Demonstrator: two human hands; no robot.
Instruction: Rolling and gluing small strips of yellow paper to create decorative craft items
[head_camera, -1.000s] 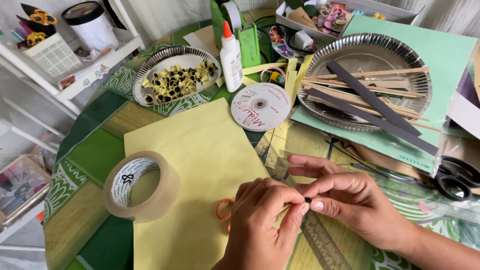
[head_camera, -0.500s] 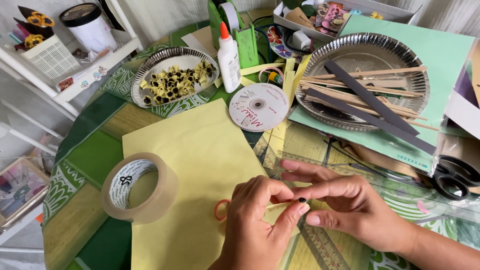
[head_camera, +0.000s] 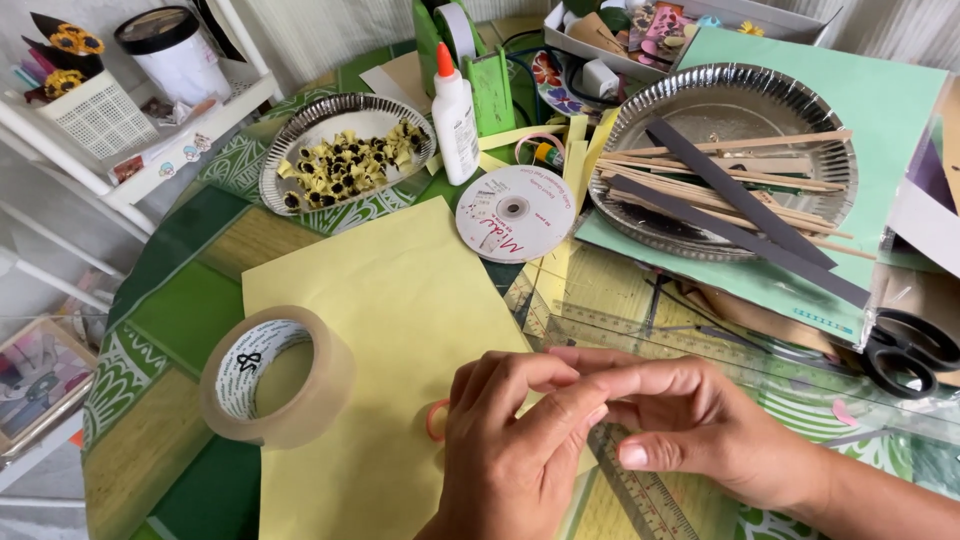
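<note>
The fingers (head_camera: 560, 385) of both hands meet over the near right corner of the yellow paper sheet (head_camera: 385, 340), pressed tip to tip as if pinching something very small; what lies between them cannot be made out. The left hand (head_camera: 515, 450) rests on that sheet, and a small orange ring (head_camera: 434, 420) peeps out from under it, touching the paper. The right hand (head_camera: 700, 425) lies just right of the sheet, over a clear ruler (head_camera: 640, 490).

As a judgement, the work looks partly done: a silver foil plate (head_camera: 300, 135) beyond the sheet's far edge already holds many small yellow and black paper pieces, too many and too jumbled to count, while the sheet itself is uncut and bare.

Counted: one yellow sheet, one orange ring, one roll of clear tape (head_camera: 275, 375) at the sheet's left edge, one disc (head_camera: 515, 212) at its far right corner, one glue bottle (head_camera: 455, 115) beyond it, two foil plates, the second foil plate (head_camera: 640, 130) far right holding wooden sticks and two dark strips, and one pair of black scissors (head_camera: 905, 350) well right on the desk (head_camera: 190, 310).
</note>
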